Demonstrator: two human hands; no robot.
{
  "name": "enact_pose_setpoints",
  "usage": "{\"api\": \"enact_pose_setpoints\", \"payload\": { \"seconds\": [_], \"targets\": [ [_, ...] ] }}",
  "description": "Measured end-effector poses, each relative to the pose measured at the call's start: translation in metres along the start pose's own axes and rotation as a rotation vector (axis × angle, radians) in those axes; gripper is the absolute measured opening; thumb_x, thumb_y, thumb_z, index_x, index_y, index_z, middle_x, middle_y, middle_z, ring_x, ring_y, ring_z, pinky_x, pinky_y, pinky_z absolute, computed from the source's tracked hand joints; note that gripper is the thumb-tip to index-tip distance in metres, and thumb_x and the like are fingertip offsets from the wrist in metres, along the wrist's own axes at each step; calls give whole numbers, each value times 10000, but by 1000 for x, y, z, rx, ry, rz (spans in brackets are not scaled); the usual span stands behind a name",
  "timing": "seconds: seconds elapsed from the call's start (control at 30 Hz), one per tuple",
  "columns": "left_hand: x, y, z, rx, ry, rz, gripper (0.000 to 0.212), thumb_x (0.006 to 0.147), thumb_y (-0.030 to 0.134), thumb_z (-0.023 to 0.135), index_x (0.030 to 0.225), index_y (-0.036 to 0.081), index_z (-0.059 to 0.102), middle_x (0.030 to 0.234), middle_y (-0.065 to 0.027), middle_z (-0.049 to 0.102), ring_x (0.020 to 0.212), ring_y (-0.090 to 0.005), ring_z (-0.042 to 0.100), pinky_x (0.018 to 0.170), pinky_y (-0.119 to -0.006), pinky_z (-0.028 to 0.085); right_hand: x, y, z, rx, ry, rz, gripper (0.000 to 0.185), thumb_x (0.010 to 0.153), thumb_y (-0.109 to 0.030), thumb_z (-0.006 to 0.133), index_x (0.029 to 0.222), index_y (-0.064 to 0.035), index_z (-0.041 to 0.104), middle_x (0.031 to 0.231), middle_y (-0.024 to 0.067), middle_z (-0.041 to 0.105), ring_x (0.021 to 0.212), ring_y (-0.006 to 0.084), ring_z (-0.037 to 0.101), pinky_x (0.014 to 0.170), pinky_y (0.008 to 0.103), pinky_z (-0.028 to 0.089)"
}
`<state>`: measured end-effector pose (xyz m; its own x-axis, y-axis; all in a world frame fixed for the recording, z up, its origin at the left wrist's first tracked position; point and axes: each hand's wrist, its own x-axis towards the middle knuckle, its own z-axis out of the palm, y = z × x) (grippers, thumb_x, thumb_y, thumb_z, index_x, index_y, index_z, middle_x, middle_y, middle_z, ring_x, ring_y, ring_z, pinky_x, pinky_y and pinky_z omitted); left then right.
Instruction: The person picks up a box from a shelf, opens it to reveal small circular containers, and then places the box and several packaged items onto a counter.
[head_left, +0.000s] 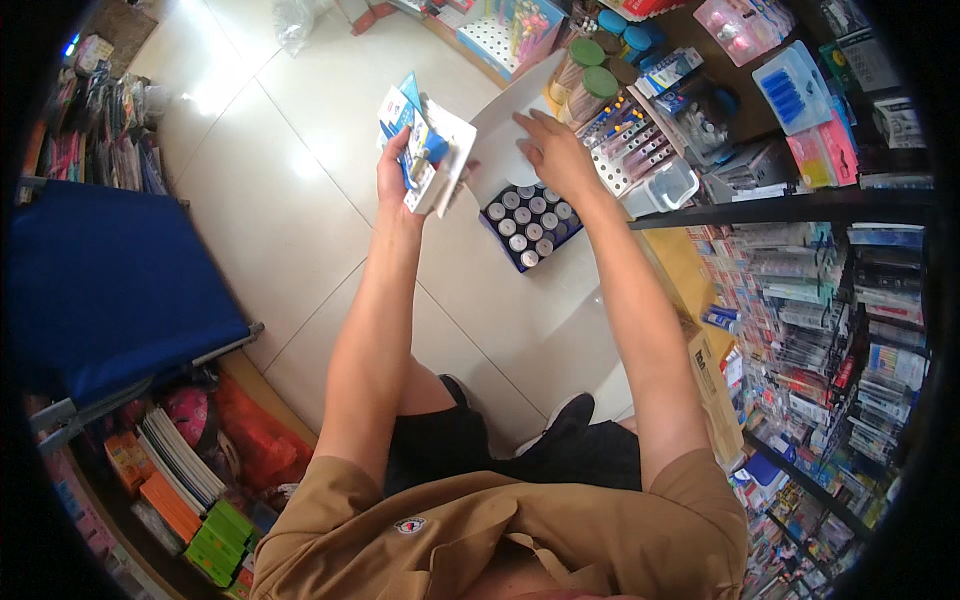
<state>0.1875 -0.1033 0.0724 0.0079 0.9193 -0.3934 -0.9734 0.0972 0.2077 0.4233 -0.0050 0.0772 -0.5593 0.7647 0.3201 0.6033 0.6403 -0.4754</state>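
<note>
Several small blue-and-white cardboard packages (416, 146) are gripped in my left hand (395, 169), above the tiled floor. To its right, my right hand (556, 154) reaches over the raised white flap (499, 139) of a box, fingers spread and holding nothing; whether the fingertips touch the flap cannot be told. Below that hand is the dark blue box's body (523, 268), filled with rows of round, silvery-topped containers (532, 231). Green-lidded jars (598, 82) stand just beyond the right hand.
Perforated white pen trays (619, 169) and a clear plastic tub (673, 184) sit on the right shelf. Racks of packaged stationery (802, 322) line the right side. A blue fabric cover (120, 285) and green boxes (219, 544) are at left. A clear plastic bag (292, 22) lies on the floor.
</note>
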Motion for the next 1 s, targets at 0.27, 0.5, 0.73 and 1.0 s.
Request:
{"api": "enact_pose_setpoints", "payload": {
  "seconds": [0.27,0.5,0.73,1.0],
  "targets": [
    [27,-1,6,-216,112,29,539,1069,503,276,1285,117,584,1274,-91,628,1261,-313,518,1210,-622,211,-205,25,78,113,-171,734,528,747,4,641,1271,-49,625,1193,183,641,991,301,690,891,391,552],
    [55,16,-27,-254,50,18,504,1093,391,311,1275,4,576,1276,-109,640,1267,-283,535,1223,-634,133,-209,42,126,176,-38,512,467,723,-187,801,1136,-78,613,1110,184,671,1101,393,617,944,478,512],
    [67,14,-43,-364,-22,-22,413,1071,268,403,1322,9,603,1440,-180,547,1403,-375,416,1223,-661,62,-202,30,113,101,-271,523,540,804,-249,742,1277,-117,516,1050,177,709,920,401,684,790,507,557],
    [35,-9,13,-292,160,-4,295,1026,183,504,1156,-31,660,1050,-162,675,1232,-334,570,1216,-677,98,-196,39,99,315,-379,558,444,834,-207,723,1187,-64,495,1004,212,705,905,429,679,780,540,543]
  ]
}}
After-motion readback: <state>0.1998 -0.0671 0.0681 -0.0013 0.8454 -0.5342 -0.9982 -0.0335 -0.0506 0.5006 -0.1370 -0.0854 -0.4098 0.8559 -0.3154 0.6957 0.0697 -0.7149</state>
